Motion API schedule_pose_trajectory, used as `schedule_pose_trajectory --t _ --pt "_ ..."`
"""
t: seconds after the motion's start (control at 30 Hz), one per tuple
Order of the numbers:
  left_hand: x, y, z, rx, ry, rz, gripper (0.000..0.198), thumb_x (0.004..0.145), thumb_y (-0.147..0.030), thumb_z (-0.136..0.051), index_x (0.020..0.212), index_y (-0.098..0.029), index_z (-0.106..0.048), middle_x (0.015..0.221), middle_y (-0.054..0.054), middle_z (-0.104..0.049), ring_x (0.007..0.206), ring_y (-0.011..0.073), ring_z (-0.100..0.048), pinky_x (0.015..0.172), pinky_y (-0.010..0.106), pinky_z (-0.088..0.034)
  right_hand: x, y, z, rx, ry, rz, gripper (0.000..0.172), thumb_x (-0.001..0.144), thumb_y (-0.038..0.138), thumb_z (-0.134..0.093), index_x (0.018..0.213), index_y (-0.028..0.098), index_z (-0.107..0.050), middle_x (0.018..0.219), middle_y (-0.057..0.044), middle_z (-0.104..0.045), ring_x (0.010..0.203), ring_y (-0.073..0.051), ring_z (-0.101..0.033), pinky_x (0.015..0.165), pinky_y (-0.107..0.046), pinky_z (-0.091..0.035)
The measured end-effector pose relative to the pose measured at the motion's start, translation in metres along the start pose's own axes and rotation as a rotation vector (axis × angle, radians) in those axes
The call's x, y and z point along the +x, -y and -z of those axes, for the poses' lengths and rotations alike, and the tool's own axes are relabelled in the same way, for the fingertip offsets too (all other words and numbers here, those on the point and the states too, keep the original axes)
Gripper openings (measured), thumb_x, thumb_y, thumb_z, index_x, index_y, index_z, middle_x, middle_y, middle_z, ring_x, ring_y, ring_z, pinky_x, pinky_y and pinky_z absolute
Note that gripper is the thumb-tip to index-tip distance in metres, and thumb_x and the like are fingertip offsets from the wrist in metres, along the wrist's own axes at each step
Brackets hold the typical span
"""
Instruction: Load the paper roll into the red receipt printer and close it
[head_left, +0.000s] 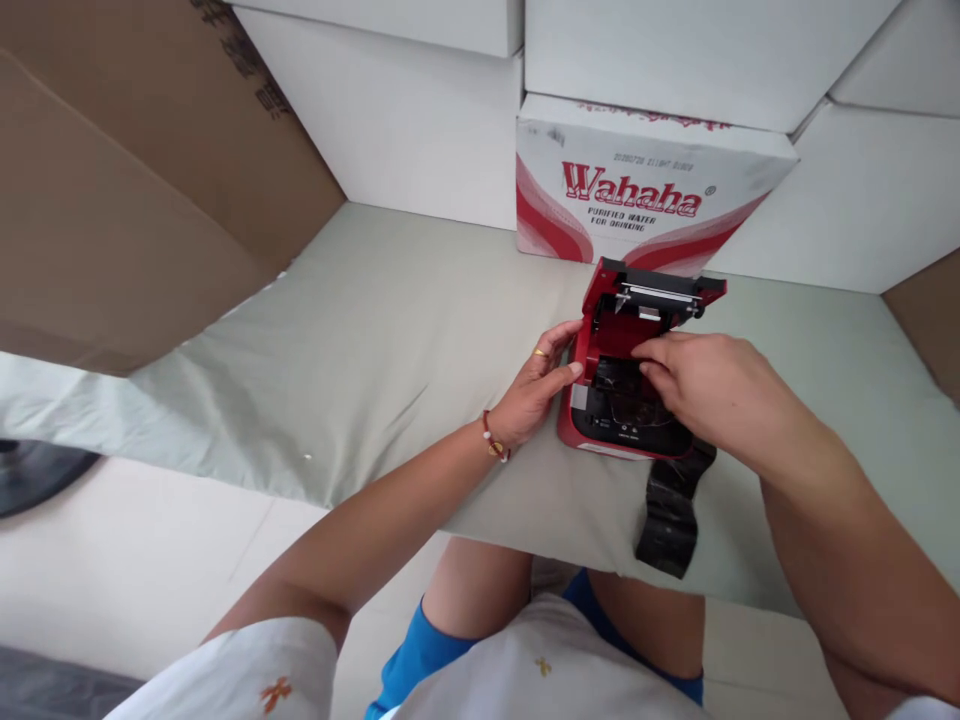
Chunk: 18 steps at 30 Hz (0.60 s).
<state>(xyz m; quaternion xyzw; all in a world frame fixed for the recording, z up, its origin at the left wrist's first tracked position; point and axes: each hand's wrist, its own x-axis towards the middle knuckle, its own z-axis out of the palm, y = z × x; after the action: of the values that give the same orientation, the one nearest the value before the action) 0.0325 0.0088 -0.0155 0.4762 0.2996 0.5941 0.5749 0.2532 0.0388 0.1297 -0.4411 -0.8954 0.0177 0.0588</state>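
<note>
While I take the red and black device [619,338] as the centre of my dial, its lid stands raised at 12, close in front of the Wahaha box [637,190]; I can't tell whether they touch. My left hand [536,390] rests at 9, thumb and fingers spread apart against the side wall. My right hand [709,385] comes in from 4, thumb and forefinger drawn together over the open compartment; I cannot tell whether they pinch anything.

A black strip [667,520] lies at 5, from the device's corner almost to the table's front edge. At 9 I have a broad sweep of pale green cloth [420,330] reaching toward a brown carton [142,200] at 10; white boxes [427,110] wall off 11 to 2.

I read "Wahaha ®" in red and "PURIFIED WATER FOR DRINKING" beneath; the printed code above is too blurred. Dark characters run down the brown carton, cut off at the top. The device's small white print is illegible to me.
</note>
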Motion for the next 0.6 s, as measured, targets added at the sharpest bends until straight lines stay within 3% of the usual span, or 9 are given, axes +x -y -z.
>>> schedule_pose_trajectory --t 0.07,0.17,0.27,0.37,0.47,0.6 --pt "0.001 0.002 0.001 0.005 0.003 -0.007 0.067 0.095 -0.055 -0.084 0.154 -0.035 -0.059 0.173 0.007 -0.057 0.166 0.0298 -0.048 0.138 0.053 -0.039 0.014 0.002 -0.008 -0.155 0.116 -0.033 0.025 0.094 0.024 -0.066 0.105 0.028 -0.088 0.087 -0.008 -0.085 0.067 -0.027 -0.073 0.058 -0.037 -0.044" --pt "0.001 0.005 0.002 0.012 0.002 -0.014 0.066 0.095 -0.056 -0.083 0.154 -0.035 -0.060 0.174 0.007 -0.056 0.168 0.0305 -0.046 0.140 0.054 -0.035 0.028 0.008 -0.015 -0.211 0.251 -0.065 0.019 0.088 0.024 -0.074 0.101 0.027 -0.087 0.084 -0.012 -0.083 0.068 -0.029 -0.073 0.058 -0.038 -0.043" --pt "0.001 0.004 0.001 -0.001 -0.001 -0.003 0.068 0.093 -0.057 -0.085 0.153 -0.035 -0.061 0.174 0.006 -0.056 0.168 0.0314 -0.045 0.142 0.054 -0.032 0.036 0.011 -0.016 -0.214 0.285 -0.067 0.012 0.085 0.022 -0.076 0.093 0.025 -0.085 0.083 -0.013 -0.083 0.067 -0.028 -0.072 0.059 -0.038 -0.044" --pt "0.002 0.002 0.000 -0.021 0.004 0.006 0.070 0.092 -0.058 -0.085 0.153 -0.034 -0.061 0.172 0.007 -0.058 0.167 0.0318 -0.046 0.143 0.054 -0.031 0.038 0.011 -0.015 -0.217 0.294 -0.075 0.014 0.086 0.023 -0.076 0.097 0.024 -0.084 0.087 -0.013 -0.083 0.067 -0.029 -0.072 0.058 -0.038 -0.042" --pt "0.002 0.000 -0.001 -0.038 0.008 0.014 0.070 0.092 -0.057 -0.086 0.152 -0.033 -0.061 0.172 0.006 -0.058 0.166 0.0317 -0.047 0.142 0.053 -0.031 0.026 0.013 -0.005 -0.166 0.249 -0.070 0.019 0.088 0.028 -0.075 0.105 0.023 -0.081 0.088 -0.012 -0.083 0.065 -0.027 -0.069 0.057 -0.038 -0.040" --pt "-0.001 -0.004 -0.006 -0.067 -0.024 0.031 0.067 0.091 -0.055 -0.087 0.149 -0.033 -0.062 0.168 0.006 -0.061 0.162 0.0304 -0.052 0.138 0.051 -0.037 -0.025 0.007 0.028 0.122 -0.026 -0.048 0.030 0.096 0.044 -0.071 0.119 0.027 -0.079 0.076 -0.003 -0.075 0.054 -0.022 -0.059 0.054 -0.037 -0.040"
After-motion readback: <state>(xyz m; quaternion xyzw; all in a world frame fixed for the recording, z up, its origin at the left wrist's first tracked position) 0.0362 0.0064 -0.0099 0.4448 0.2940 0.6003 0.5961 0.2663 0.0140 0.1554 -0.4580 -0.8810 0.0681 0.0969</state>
